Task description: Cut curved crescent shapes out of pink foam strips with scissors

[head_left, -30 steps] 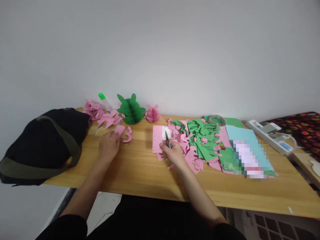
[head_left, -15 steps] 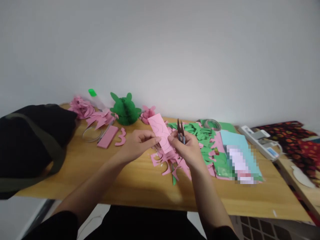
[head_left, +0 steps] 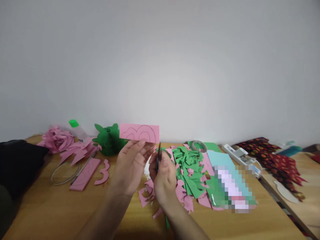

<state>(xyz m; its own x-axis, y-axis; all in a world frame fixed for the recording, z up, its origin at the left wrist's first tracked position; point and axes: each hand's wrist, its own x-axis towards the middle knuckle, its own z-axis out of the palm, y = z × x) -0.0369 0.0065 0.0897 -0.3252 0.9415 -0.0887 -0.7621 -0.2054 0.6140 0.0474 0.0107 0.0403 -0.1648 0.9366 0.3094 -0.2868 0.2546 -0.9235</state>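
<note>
My left hand (head_left: 131,163) pinches the lower edge of a pink paper rectangle (head_left: 147,131), which is held up with curved pencil outlines facing me. Closed around a pair of scissors (head_left: 159,155), my right hand (head_left: 165,175) is just to the right, apart from the drawn part. The blades point upward and are seen edge-on; the handles are mostly hidden by my fingers. Below and behind both hands lie pink paper scraps (head_left: 146,196) and a heap of green paper cuttings (head_left: 188,166). A cut pink curved piece (head_left: 103,173) lies left of my left hand.
A green honeycomb paper ball (head_left: 107,141) stands behind, near a glue bottle with a green cap (head_left: 73,123). Leftward are a folded pink strip (head_left: 85,175) and pink petals (head_left: 57,138). A tape roll (head_left: 199,146), blue paper (head_left: 220,158) and a power strip (head_left: 240,155) lie rightward.
The pink paper has been raised and turned from a slant to nearly level. My right hand has let go of it and moved left with the scissors. The camera view has tilted up.
</note>
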